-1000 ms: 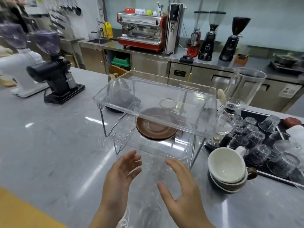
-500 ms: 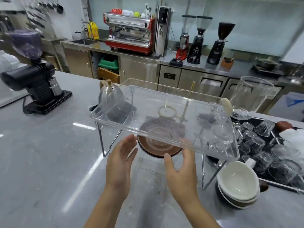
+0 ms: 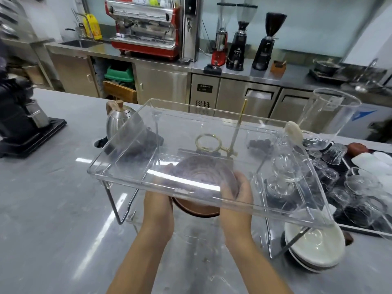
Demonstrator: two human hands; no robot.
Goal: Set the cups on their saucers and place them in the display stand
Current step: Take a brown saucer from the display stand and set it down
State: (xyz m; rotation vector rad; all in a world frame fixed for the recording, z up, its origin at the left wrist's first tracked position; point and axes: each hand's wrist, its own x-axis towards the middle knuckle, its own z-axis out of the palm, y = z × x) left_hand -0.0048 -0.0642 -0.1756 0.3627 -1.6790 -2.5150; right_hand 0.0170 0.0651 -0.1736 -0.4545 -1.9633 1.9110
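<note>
Both hands, left hand (image 3: 158, 205) and right hand (image 3: 236, 200), apparently clasp the round brown ceramic saucer (image 3: 199, 206) by its edges, steadying it under the clear acrylic display stand (image 3: 131, 166).

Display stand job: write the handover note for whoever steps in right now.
Left hand: under the stand's top shelf, at the left edge of the brown saucer.
Right hand: at the saucer's right edge, fingers curled over its rim. Whether the saucer is lifted or resting on the lower shelf cannot be told.
Display stand: clear, on the counter; top shelf bare.
Cups: stacked with their saucers on the counter, right of the stand.
Done: one saucer at the lower shelf, no cup on it.
Left: set each cup on a saucer and place the pairs in the stand.
</note>
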